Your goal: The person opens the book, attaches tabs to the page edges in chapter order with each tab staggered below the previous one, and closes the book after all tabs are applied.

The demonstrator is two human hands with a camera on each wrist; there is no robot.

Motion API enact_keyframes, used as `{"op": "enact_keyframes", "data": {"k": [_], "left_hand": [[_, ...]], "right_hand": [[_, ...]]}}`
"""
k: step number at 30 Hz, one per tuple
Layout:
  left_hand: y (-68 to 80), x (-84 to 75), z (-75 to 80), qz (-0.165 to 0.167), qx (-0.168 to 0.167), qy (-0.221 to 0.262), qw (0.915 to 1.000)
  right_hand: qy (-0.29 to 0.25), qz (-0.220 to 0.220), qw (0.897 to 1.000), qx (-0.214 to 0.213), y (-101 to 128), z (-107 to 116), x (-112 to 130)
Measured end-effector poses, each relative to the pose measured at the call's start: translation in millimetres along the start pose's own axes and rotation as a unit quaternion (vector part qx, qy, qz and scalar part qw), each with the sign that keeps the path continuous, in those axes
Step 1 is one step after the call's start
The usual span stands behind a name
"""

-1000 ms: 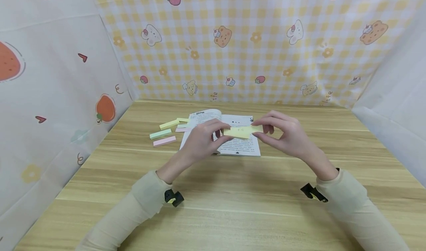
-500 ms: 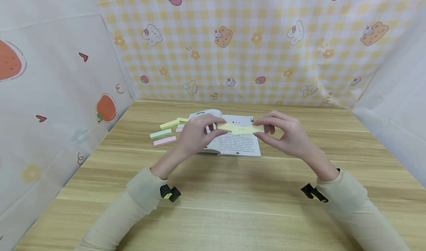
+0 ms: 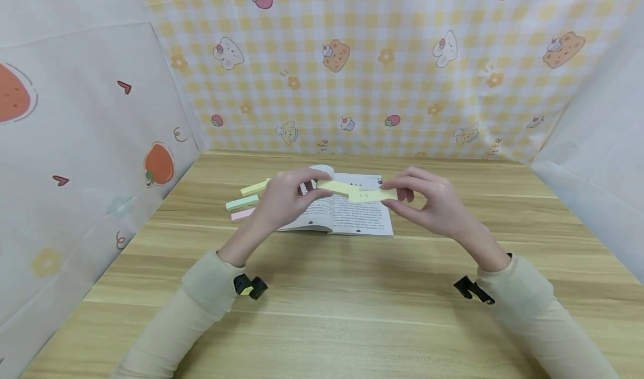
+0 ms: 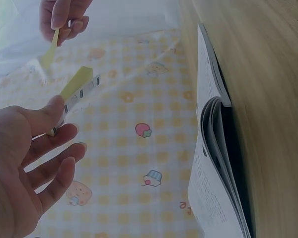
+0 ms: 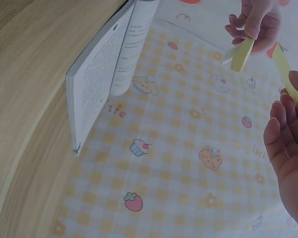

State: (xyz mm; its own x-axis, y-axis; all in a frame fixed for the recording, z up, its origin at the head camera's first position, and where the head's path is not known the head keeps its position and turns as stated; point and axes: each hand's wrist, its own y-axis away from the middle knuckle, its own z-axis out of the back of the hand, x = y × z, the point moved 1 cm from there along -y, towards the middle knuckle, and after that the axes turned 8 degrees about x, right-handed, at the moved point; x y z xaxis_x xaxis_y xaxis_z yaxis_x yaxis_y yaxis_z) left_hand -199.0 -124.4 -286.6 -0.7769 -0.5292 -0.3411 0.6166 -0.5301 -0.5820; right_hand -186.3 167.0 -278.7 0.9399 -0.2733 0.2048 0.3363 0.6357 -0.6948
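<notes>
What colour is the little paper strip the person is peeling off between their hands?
Pale yellow. The strip, pinched by the right hand, shows best in the head view.

Centre frame: left hand (image 3: 284, 200) pinching yellow sticky pad (image 3: 334, 186), right hand (image 3: 432, 205) pinching peeled yellow note (image 3: 372, 195), above open book (image 3: 347, 214). Left of book: pastel pads (image 3: 244, 202) on bench (image 3: 352, 312).

A pale wooden table (image 3: 352, 306) carries an open book (image 3: 352, 214); beside it lie sticky-note pads (image 3: 242, 202) (yellow, green, pink).
</notes>
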Motion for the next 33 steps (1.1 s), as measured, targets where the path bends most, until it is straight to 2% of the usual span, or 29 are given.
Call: {"op": "enact_keyframes", "data": {"k": [9,18,33], "left_hand": [[0.8,12.4,13.1,0.048,-0.008,-0.018,0.9987],[1.9,27.7,21.1,0.064,-0.027,-0.042,0.9967],[8.0,50.4,42.1,0.158,-0.052,-0.065,0.9839]], "right_hand": [[-0.003,0.014,1.0,-0.007,-0.5,0.3,-1.9],[-0.005,0.011,1.0,-0.02,1.7,-0.4,-4.4],[-0.002,0.005,1.0,-0.022,2.2,1.7,-4.3]]}}
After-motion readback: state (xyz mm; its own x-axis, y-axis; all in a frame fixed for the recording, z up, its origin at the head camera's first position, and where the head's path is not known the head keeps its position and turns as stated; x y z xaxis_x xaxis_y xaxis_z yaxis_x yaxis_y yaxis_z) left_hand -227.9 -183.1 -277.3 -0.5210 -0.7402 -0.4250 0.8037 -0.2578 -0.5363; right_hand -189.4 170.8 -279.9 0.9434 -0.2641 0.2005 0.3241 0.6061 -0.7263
